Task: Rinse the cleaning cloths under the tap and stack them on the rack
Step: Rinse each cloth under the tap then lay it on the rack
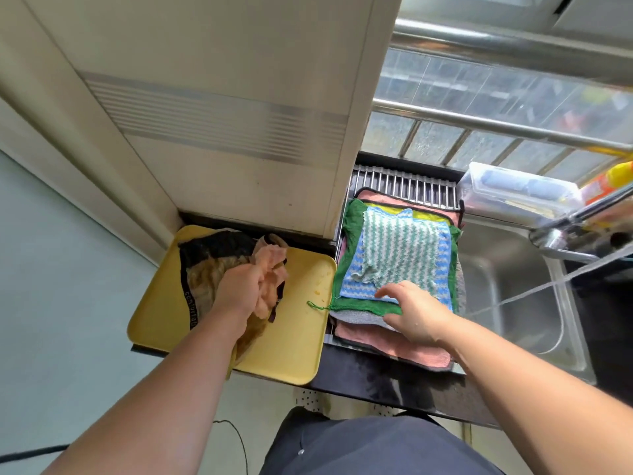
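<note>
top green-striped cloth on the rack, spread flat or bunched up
Spread flat: the green-striped cloth lies open on the blue-striped cloth, one corner rumpled.

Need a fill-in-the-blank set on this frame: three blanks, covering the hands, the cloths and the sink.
1. The left hand grips a crumpled peach cloth above the ___ plastic tray.
2. The right hand rests on the cloth stack on the metal bar rack; the widest cloth, sticking out at the stack's near edge, is ___.
3. The steel sink lies to the stack's ___.
Missing words: yellow; pink; right.
</note>
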